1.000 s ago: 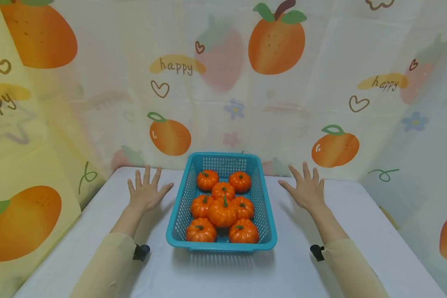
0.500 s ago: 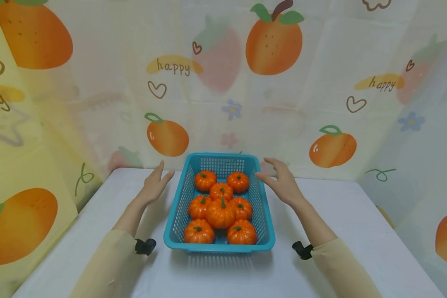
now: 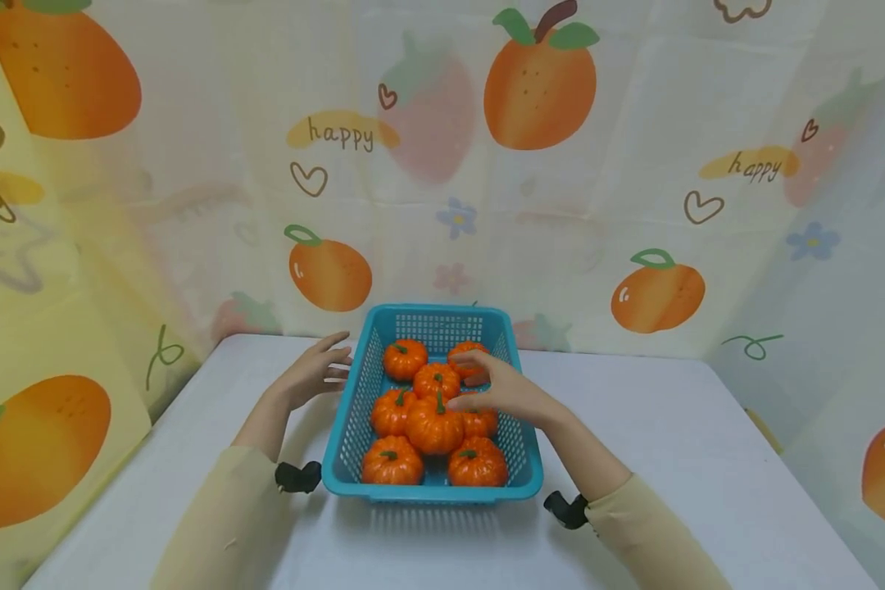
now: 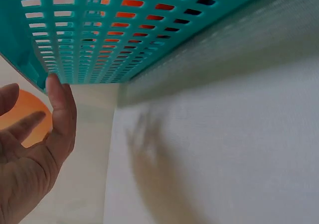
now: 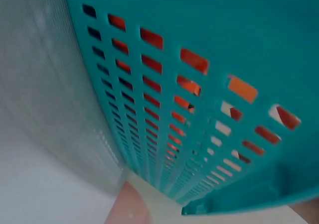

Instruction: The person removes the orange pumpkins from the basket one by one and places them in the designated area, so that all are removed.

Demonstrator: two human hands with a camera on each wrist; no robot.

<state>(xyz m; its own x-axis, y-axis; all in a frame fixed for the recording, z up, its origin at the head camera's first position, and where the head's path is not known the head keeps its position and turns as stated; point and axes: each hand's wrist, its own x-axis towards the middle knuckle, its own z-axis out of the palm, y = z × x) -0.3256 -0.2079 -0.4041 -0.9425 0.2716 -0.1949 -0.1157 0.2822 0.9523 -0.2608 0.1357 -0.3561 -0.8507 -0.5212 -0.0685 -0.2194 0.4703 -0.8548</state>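
A blue plastic basket [image 3: 431,493] with mesh walls holds several small orange pumpkins with green stems. One pumpkin [image 3: 433,428] sits on top of others in the middle. My right hand [image 3: 515,395] reaches over the basket's right rim, thumb and fingers spread apart above the pumpkins. Its thumb tip is close beside the top pumpkin, and the hand partly covers the back right pumpkin [image 3: 465,352]. My left hand [image 3: 311,377] is outside the left wall with loosely bent fingers, fingertips near the rim. In the left wrist view, the left hand [image 4: 30,169] holds nothing.
The basket stands on a white-covered table [image 3: 656,459]. Behind it hangs a cloth [image 3: 560,213] printed with fruit, hearts and words, which also runs along both sides. Black wrist cameras sit at the left cuff [image 3: 298,477] and right cuff [image 3: 566,510].
From outspread on either side, both hands have come inward. The right hand has crossed over the right rim above the pumpkins; the left has turned toward the left wall. The basket stays put.
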